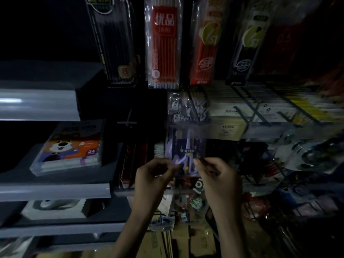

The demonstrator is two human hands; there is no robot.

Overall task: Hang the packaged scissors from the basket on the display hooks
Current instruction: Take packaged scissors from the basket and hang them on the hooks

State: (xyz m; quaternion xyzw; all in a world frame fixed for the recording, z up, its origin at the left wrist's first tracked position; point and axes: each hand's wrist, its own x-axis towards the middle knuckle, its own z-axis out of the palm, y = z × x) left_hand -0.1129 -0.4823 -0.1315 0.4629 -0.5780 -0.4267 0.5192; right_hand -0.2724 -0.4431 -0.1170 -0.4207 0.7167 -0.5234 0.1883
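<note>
Dim shop display: left hand [154,175] and right hand [216,175] each pinch a lower corner of an upright clear plastic scissors pack with purple card [186,153], before wire racks [260,116]; this light grip could let it twist, miss a hook and drop.

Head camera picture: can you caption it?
Left hand and right hand pinch a scissors package below hanging pen packs.

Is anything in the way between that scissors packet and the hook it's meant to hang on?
The left hand and right hand pinch the scissors packet. Clear packets hang right above its blurred top; a bare-looking hook lies to their left. Which hook is meant, I cannot tell.
</note>
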